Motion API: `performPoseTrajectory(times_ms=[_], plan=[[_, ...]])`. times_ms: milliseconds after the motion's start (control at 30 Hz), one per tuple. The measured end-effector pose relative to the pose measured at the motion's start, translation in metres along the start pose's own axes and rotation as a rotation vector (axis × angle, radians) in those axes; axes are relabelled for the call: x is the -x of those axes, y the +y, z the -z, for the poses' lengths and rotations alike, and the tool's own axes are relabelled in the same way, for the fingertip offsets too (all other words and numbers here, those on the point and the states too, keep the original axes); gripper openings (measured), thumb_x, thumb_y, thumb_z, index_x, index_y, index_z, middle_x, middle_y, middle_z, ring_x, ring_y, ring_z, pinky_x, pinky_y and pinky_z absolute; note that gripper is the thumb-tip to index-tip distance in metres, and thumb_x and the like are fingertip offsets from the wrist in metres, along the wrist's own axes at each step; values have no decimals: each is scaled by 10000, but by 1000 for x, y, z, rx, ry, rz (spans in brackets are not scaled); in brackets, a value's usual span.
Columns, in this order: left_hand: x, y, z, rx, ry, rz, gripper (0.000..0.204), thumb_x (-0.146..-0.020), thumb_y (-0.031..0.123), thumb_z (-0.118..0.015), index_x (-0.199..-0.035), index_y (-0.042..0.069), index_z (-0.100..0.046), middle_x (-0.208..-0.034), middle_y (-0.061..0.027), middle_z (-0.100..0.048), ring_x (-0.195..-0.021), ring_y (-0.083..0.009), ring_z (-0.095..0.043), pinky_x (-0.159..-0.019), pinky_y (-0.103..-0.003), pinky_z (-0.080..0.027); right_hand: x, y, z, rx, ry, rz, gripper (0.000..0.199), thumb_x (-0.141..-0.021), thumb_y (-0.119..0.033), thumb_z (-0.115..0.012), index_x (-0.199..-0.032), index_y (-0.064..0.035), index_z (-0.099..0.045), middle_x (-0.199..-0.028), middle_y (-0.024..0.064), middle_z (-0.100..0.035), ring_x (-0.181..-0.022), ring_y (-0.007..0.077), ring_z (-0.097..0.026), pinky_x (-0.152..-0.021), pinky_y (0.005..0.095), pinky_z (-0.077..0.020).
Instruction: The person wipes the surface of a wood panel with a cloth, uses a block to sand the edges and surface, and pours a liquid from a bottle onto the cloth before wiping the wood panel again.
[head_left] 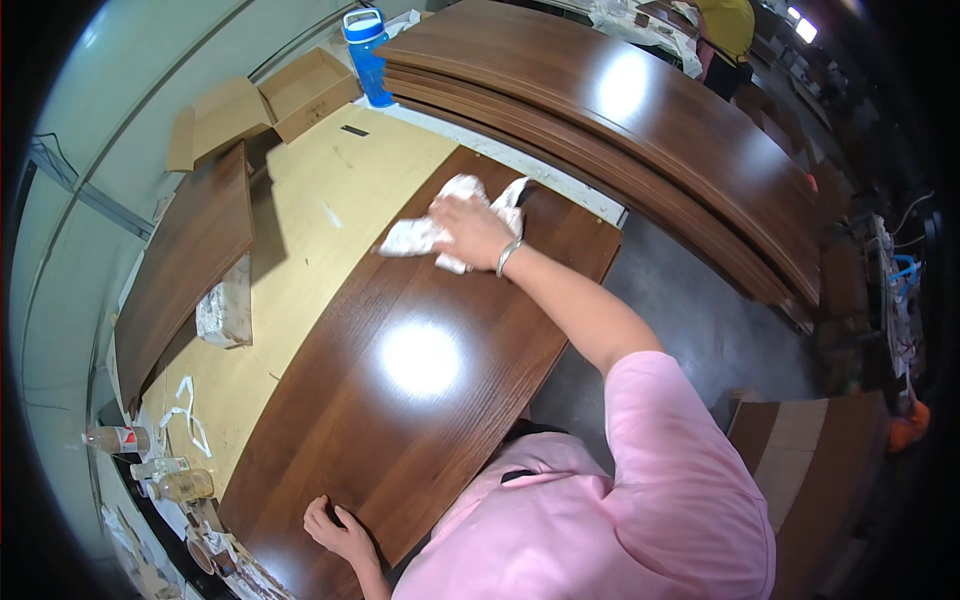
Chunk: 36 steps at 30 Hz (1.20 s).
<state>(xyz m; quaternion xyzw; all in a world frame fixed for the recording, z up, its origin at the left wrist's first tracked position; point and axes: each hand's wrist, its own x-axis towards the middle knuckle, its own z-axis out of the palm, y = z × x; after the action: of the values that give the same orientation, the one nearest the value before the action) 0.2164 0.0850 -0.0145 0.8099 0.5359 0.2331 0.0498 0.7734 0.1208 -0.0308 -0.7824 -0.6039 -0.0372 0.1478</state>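
A glossy brown wood-grain panel (350, 390) lies flat across the table in front of me. On its far end my right hand (468, 230) presses down on a crumpled white cloth (412, 238), fingers spread over it. The cloth sticks out on both sides of the hand. Close to my body, my left hand (345, 538) rests on the near end of the same panel. Its fingers are slightly bent, the thumb stands apart from them, and no held thing shows.
A stack of brown panels (560, 70) stands beyond the table, beside a blue bottle (368, 60). At left, another panel (195, 265) leans over a whitish block (226, 305). Cardboard boxes (305, 95), small bottles (185, 486) and a white strip (188, 412) lie around. Another person (728, 35) stands far off.
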Motion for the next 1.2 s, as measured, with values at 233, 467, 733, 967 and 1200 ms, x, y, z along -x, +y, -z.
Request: performPoseTrajectory(times_ms=[233,467,733,967,1200], plan=[[-1,2,-3,12,-5,22,275,-827,44,-585,-1098,-5,-593,-1120,-165,-573,-1099,-358,-516,-956,-474,-395,-53,73,17,61,-10,-478,563,-944,-442,-551,-1361,-65,-514,-1485,138,-459,-1383,270,-410,-1117,466,-321],[-4,25,17,-46,-40,53,265,-913,157,-612,-1128,4,-640,-1160,-220,-602,-1083,-394,-544,-952,-489,-432,-27,56,-12,33,87,-327,587,-935,-405,-569,-1384,-33,-504,-1468,139,-472,-1399,293,-389,-1153,478,-288],[-4,22,9,-91,33,-33,203,-916,171,-636,-1066,40,-669,-1085,-172,-641,-1024,-362,-591,-923,-459,-466,75,-31,27,6,-3,-236,605,-938,-380,-555,-1403,0,-486,-1517,159,-420,-1427,305,-357,-1180,495,-257],[-18,19,1,-36,-80,-7,283,-948,226,-620,-1151,30,-646,-1176,-183,-617,-1114,-364,-553,-995,-467,-426,153,-184,-14,-381,96,92,681,-795,-258,-708,-1350,55,-467,-1397,211,-474,-1315,351,-444,-1152,494,-293],[-65,104,-2,1042,-258,271,509,-1036,332,-472,-1422,3,-432,-1419,-184,-481,-1249,-323,-498,-1055,-414,-411,150,-284,20,-1285,-171,451,342,-852,-227,-680,-1085,8,-594,-1078,163,-570,-1092,306,-541,-941,401,-436]])
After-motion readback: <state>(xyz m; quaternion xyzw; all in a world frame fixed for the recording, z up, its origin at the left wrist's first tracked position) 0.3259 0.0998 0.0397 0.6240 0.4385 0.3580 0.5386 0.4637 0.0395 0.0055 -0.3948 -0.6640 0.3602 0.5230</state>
